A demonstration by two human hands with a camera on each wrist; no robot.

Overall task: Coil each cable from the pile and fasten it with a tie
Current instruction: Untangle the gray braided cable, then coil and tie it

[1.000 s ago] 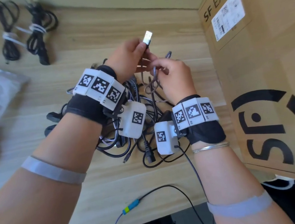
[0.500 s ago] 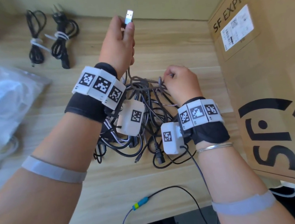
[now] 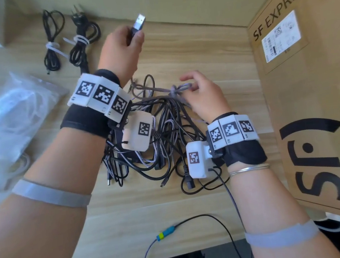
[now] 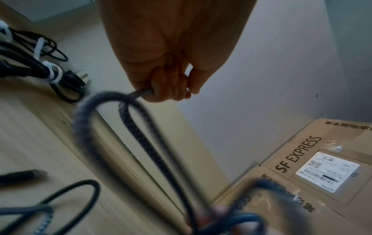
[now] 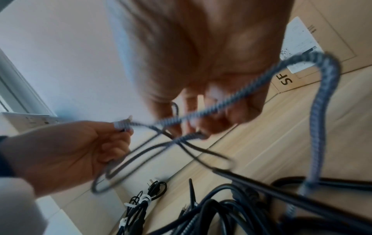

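Note:
My left hand is raised over the far side of the table and grips the silver USB plug of a grey braided cable. The cable runs down to a knot-like loop, which my right hand pinches just above the pile of tangled black and braided cables. In the left wrist view, my left hand curls round the braided cable. In the right wrist view, my right hand holds a strand of the braided cable, with the left hand beyond.
Two coiled black cables with white ties lie at the far left. A clear plastic bag sits on the left. A large cardboard box walls off the right side. A thin wire with a blue-green connector crosses the near edge.
My left hand has lifted the USB plug up and away from the pile, drawing the braided cable out. My right hand stays low at the tangle, holding the loop.

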